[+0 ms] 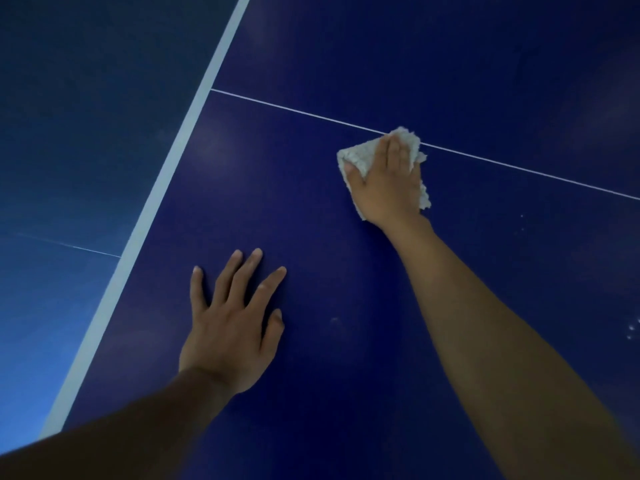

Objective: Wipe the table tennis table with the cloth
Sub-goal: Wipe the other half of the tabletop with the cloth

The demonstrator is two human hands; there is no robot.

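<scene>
Cloth — white, fluffy, crumpled — lies pressed under the right hand, fingers flat; left hand splayed, empty.

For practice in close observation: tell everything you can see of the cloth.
The cloth is white and fluffy, like terry, crumpled into a rough pad. It lies flat on the blue table, its far edge over the thin white line. The right hand presses on it palm down, covering its middle; fuzzy edges show around it.
</scene>
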